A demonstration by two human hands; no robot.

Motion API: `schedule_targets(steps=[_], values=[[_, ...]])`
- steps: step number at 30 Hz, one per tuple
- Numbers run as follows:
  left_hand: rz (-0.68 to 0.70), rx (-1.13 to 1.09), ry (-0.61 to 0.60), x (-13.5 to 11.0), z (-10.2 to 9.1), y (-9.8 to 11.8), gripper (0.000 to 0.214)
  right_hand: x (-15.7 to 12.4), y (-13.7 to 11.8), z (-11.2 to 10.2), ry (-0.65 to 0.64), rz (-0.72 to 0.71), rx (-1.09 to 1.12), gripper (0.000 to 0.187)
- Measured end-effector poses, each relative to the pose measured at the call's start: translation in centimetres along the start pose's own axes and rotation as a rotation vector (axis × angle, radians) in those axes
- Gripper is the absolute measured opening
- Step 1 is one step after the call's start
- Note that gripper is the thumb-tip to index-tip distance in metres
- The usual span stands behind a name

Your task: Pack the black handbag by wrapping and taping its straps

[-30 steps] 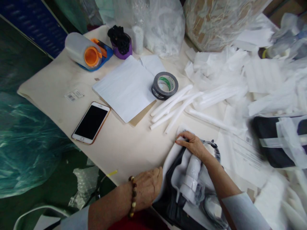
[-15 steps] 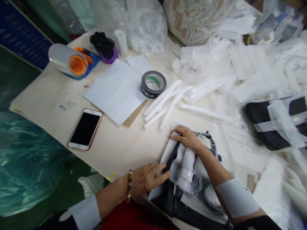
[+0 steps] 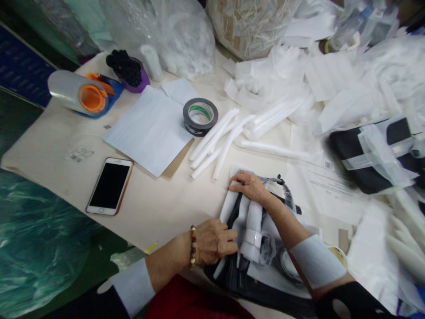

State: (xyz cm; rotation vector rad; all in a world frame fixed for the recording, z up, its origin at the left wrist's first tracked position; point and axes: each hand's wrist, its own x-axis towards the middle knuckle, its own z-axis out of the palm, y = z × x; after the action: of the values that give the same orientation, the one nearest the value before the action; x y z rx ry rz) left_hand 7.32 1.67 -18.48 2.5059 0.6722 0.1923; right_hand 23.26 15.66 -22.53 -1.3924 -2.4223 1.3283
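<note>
A dark bag (image 3: 244, 281) wrapped in white foam sheet (image 3: 229, 204) lies at the table's near edge. My left hand (image 3: 214, 241) is at its near left side, fingers curled onto the foam and the bag's edge. My right hand (image 3: 250, 188) presses down on the far end of the wrapped bag, fingers bent over the foam. A white foam-wrapped handle (image 3: 253, 232) with a tape band lies between my two hands. Both forearms wear white sleeve covers, and a bead bracelet (image 3: 192, 246) is on my left wrist.
A phone (image 3: 109, 186) lies left, beyond it white sheets (image 3: 149, 128), a black tape roll (image 3: 200, 116), a clear tape dispenser (image 3: 81, 93) and a purple cup (image 3: 128, 71). Foam tubes (image 3: 215, 139) lie mid-table. Foam scraps and another wrapped black bag (image 3: 368, 153) crowd the right.
My left hand has slid right onto the foam and bag edge and its fingers have curled. The foam has folded closer around the bag. The view has shifted right.
</note>
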Motion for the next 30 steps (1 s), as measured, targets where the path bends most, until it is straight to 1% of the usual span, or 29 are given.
schedule_targets(steps=[3,7,9,10,11,12,14,15,16,18,19,21,23,25,27,28,30], values=[[-0.008,-0.019,0.009,0.4,0.6,-0.3,0.007,0.1,0.0,0.1,-0.003,0.027,0.032,0.013],[-0.071,-0.017,-0.013,0.6,0.9,-0.2,0.008,0.4,-0.2,-0.1,-0.018,0.034,0.064,0.013],[-0.096,-0.011,-0.016,0.5,1.0,-0.2,0.009,0.3,-0.6,-0.9,-0.044,0.031,0.091,0.014],[-0.105,-0.010,-0.013,0.5,1.1,-0.2,0.009,0.0,-1.0,-1.6,-0.042,0.029,0.110,0.016],[-0.111,-0.010,-0.008,0.4,1.2,-0.2,0.010,-0.5,-1.3,-2.6,-0.013,0.020,0.136,0.019],[-0.115,-0.011,-0.003,0.3,1.3,-0.1,0.011,-1.4,-1.6,-3.7,0.047,0.000,0.167,0.023],[-0.121,-0.015,0.009,0.1,1.4,0.0,0.013,-4.2,-2.0,-6.0,0.235,-0.059,0.215,0.027],[-0.123,-0.018,0.020,0.0,1.5,0.0,0.014,-6.1,-1.9,-7.1,0.333,-0.087,0.215,0.027],[-0.126,-0.020,0.034,-0.2,1.6,0.1,0.014,-8.3,-1.6,-8.0,0.404,-0.091,0.183,0.026],[-0.137,-0.024,0.080,-0.4,1.7,0.2,0.016,-13.3,-0.5,-8.8,0.503,-0.037,0.064,0.022],[-0.141,-0.028,0.107,-0.5,1.7,0.3,0.018,-16.0,0.4,-8.6,0.513,-0.001,0.022,0.020],[-0.145,-0.043,0.152,-0.7,1.7,0.4,0.020,-21.3,2.3,-7.1,0.511,0.054,-0.010,0.018],[-0.141,-0.068,0.179,-0.8,1.6,0.6,0.023,-26.1,4.0,-4.6,0.473,0.122,-0.023,0.020],[-0.141,-0.096,0.188,-0.7,1.3,0.8,0.025,-29.9,5.1,-1.7,0.487,0.185,-0.024,0.025],[-0.145,-0.116,0.193,-0.7,0.9,1.0,0.027,-32.5,5.6,1.0,0.421,0.223,0.017,0.033],[-0.148,-0.122,0.197,-0.7,0.8,1.1,0.026,-33.4,5.6,2.1,0.366,0.218,0.051,0.039],[-0.148,-0.126,0.206,-0.6,0.5,1.3,0.024,-34.1,5.5,3.7,0.266,0.195,0.125,0.056]])
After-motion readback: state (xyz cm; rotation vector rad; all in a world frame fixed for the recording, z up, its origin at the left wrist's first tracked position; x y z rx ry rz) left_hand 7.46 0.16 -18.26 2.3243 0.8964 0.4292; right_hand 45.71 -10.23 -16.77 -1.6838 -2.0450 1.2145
